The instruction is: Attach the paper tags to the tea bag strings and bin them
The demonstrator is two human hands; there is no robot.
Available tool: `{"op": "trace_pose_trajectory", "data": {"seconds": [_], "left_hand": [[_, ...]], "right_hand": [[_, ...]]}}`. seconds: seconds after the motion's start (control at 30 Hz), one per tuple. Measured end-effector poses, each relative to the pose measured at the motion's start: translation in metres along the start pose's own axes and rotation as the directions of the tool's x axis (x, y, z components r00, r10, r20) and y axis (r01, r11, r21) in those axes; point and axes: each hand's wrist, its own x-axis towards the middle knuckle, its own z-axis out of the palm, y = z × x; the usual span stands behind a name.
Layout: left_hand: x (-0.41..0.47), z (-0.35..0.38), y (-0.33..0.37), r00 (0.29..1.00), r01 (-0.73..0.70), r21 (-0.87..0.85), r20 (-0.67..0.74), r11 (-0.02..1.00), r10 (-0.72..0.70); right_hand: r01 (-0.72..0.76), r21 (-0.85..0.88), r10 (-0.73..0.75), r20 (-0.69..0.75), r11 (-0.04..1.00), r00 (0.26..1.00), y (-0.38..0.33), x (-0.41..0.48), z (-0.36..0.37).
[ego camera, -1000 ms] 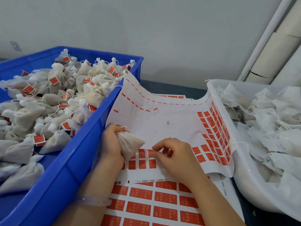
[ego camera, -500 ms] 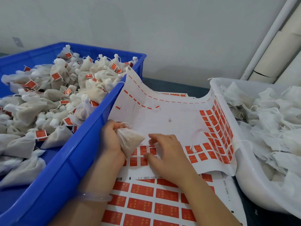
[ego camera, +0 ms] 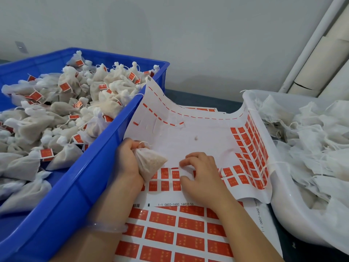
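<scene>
We identify one worn item: a smooth, translucent, glossy bangle (ego camera: 106, 226) encircling the wrist below the left hand (ego camera: 128, 161). Both forearms are bare to the lower frame edge, right hand (ego camera: 202, 178) included.

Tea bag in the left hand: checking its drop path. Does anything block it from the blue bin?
Nothing visible blocks it. The left hand grips the tea bag right beside the blue bin; only its near wall must be cleared.
</scene>
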Motion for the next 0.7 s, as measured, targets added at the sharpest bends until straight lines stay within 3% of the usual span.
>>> {"op": "trace_pose_trajectory", "data": {"seconds": [0.7], "left_hand": [[-0.0043, 0.0001, 0.0003, 0.997, -0.029, -0.003, 0.072, 1.000, 0.030]], "right_hand": [[0.001, -0.024, -0.001, -0.015, 1.000, 1.000, -0.0002, -0.0014, 0.0026]]}}
